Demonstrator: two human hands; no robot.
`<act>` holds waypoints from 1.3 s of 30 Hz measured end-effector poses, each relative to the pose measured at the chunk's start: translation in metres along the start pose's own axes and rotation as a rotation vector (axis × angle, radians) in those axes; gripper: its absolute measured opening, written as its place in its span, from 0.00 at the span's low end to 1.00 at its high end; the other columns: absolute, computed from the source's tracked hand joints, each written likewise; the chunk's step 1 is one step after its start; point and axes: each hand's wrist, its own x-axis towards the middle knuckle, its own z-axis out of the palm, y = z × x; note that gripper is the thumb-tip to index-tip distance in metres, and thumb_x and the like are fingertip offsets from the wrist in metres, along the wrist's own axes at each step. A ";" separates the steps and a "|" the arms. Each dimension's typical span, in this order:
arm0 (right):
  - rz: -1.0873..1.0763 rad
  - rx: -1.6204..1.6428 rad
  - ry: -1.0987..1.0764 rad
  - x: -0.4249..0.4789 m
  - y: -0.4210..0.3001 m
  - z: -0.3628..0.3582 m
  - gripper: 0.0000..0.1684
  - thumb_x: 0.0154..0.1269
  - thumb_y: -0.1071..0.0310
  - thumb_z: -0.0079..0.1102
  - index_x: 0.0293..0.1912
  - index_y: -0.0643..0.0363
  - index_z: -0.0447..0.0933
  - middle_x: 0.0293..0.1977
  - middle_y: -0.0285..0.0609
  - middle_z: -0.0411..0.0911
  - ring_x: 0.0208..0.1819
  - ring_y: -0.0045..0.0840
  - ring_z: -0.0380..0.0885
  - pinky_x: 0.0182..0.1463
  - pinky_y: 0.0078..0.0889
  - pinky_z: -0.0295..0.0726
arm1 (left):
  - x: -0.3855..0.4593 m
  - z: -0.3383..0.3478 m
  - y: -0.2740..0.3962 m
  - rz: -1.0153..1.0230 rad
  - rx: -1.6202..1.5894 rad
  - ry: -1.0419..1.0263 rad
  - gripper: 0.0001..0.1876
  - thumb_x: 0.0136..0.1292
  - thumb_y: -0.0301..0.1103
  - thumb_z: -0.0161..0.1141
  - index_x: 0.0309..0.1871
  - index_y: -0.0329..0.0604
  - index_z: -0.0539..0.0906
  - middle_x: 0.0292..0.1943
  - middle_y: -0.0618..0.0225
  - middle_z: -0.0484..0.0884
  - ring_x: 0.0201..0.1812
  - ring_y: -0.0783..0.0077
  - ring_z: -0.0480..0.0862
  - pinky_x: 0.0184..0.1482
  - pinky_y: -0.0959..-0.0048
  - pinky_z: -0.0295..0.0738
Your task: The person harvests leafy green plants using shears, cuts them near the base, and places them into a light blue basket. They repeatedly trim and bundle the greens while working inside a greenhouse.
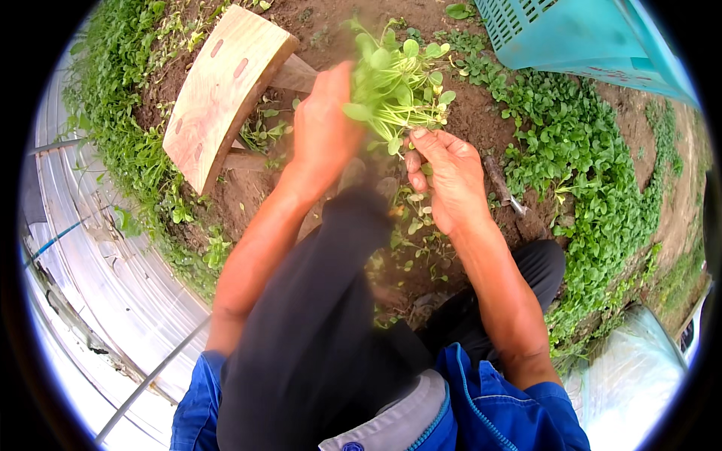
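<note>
A bunch of leafy green seedlings (403,84) is gripped in my left hand (330,115), its leaves spreading up and to the right, partly blurred. At the stem and root end of the bunch is my right hand (448,172), thumb and forefinger pinched together at the roots. Whether a stem or root is caught between those fingertips is too small to tell. Beneath my right hand, loose leaves and stems (420,225) lie on the brown soil. A small hand tool with a metal neck (516,206) rests on the ground just right of my right wrist.
A wooden stool (225,84) lies tipped at the upper left. The turquoise plastic crate (569,45) stands at the upper right. Dense low green plants (598,163) grow on the right, more along the left beside clear plastic sheeting (118,248). My bent knees are below my hands.
</note>
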 end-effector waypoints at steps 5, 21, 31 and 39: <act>-0.034 0.122 -0.121 -0.007 -0.009 -0.021 0.11 0.74 0.63 0.64 0.37 0.60 0.80 0.25 0.37 0.77 0.23 0.18 0.71 0.26 0.20 0.69 | 0.003 -0.003 -0.003 -0.134 -0.224 -0.059 0.24 0.60 0.29 0.72 0.60 0.38 0.80 0.50 0.49 0.88 0.51 0.47 0.89 0.52 0.60 0.84; -0.179 -0.204 -0.114 -0.005 -0.002 0.004 0.11 0.74 0.63 0.64 0.38 0.61 0.81 0.29 0.35 0.81 0.27 0.16 0.76 0.31 0.21 0.72 | 0.003 0.003 0.000 -0.195 -0.238 -0.111 0.22 0.63 0.33 0.71 0.58 0.37 0.80 0.47 0.52 0.89 0.48 0.52 0.90 0.49 0.61 0.83; -0.075 -0.061 -0.125 -0.006 0.013 0.022 0.18 0.72 0.56 0.69 0.48 0.61 0.80 0.31 0.34 0.80 0.27 0.17 0.77 0.30 0.21 0.71 | 0.007 0.008 0.009 -0.196 0.010 -0.045 0.26 0.62 0.38 0.73 0.60 0.37 0.79 0.53 0.47 0.86 0.54 0.45 0.86 0.54 0.56 0.81; -0.083 -0.003 -0.093 -0.003 0.009 0.017 0.11 0.74 0.62 0.65 0.39 0.60 0.80 0.23 0.34 0.77 0.22 0.16 0.71 0.27 0.20 0.68 | 0.005 0.012 0.006 -0.149 -0.025 0.012 0.24 0.63 0.36 0.72 0.60 0.37 0.80 0.51 0.46 0.86 0.53 0.43 0.86 0.53 0.56 0.81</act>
